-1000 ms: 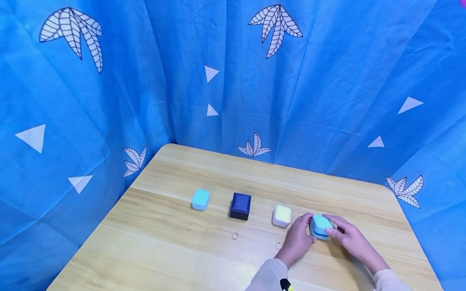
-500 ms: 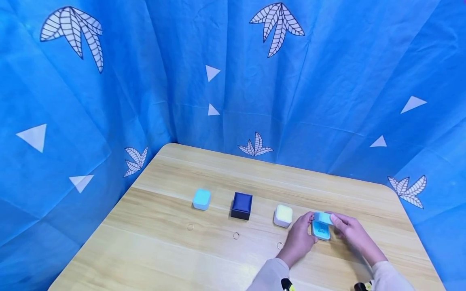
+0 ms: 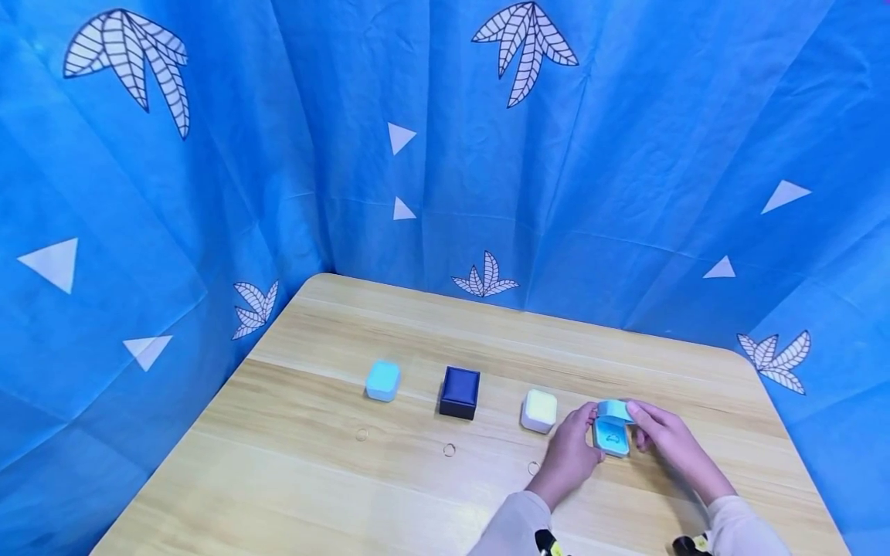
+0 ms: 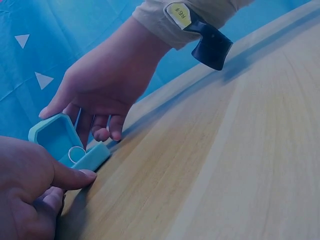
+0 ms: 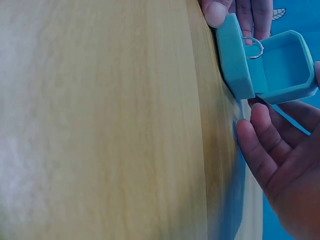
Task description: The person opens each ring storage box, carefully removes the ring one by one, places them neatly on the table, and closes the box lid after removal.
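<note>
A turquoise ring box (image 3: 612, 446) stands with its lid raised at the right of the table. My left hand (image 3: 570, 455) grips the lower half from the left side, thumb along the front wall. On the other side, my right hand (image 3: 669, 439) holds the lid (image 5: 287, 67) by its edge between thumb and fingers; the remaining fingers hang loosely curled below. Inside, a silver-coloured ring (image 5: 262, 47) stands upright in the box's insert. The left wrist view shows the same ring (image 4: 70, 151) in front of the hollow lid.
To the left stand a closed white box (image 3: 538, 411), a dark blue box (image 3: 459, 392) and a light blue box (image 3: 383, 381). Three loose rings lie in front of them, one being the middle ring (image 3: 454, 450). A blue curtain (image 3: 445, 154) hangs behind the wooden table (image 3: 278, 463).
The turquoise box was closed or nearly so a second ago. My right hand has swung its lid up and back, and the ring inside has come into view. My left hand has stayed on the base.
</note>
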### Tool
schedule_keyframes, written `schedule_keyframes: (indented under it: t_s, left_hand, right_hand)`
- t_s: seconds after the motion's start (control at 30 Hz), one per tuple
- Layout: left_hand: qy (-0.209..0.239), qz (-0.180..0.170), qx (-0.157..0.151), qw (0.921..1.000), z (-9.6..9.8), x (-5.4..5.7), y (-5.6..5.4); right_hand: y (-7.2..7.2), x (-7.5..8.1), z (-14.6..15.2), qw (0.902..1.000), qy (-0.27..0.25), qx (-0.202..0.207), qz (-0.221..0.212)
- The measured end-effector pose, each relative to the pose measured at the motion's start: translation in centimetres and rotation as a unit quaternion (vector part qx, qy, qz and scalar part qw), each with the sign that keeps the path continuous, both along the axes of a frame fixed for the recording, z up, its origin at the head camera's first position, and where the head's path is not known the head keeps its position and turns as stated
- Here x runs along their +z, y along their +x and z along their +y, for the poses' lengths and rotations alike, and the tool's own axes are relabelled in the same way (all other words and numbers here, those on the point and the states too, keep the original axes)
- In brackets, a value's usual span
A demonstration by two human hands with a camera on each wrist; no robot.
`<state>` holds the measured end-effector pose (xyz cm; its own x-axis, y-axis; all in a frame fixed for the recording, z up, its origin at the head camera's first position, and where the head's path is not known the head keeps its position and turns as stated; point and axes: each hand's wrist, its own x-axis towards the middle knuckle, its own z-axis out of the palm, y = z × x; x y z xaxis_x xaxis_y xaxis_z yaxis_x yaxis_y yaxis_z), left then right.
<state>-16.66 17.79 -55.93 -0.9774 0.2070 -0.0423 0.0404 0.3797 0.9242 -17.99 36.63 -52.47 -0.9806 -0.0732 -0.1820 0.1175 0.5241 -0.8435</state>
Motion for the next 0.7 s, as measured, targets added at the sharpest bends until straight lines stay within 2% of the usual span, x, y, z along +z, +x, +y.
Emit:
schedule_keyframes:
  t_s: [0.23, 0.43, 0.7]
  left_hand:
    - [-0.006, -0.004, 0.003, 1.0, 0.0, 0.2, 0.0]
    - [-0.011, -0.009, 0.005, 0.9999, 0.0, 0.4, -0.1]
    - [-0.006, -0.019, 0.007, 0.9998, 0.2, 0.3, -0.1]
  right_hand:
    - [0.5, 0.2, 0.1, 0.9997, 0.018, -0.005, 0.017]
    - [2.0, 0.3, 0.3, 0.9974, 0.025, -0.017, 0.065]
    - [4.2, 0.3, 0.0, 0.9934, 0.015, -0.051, 0.102]
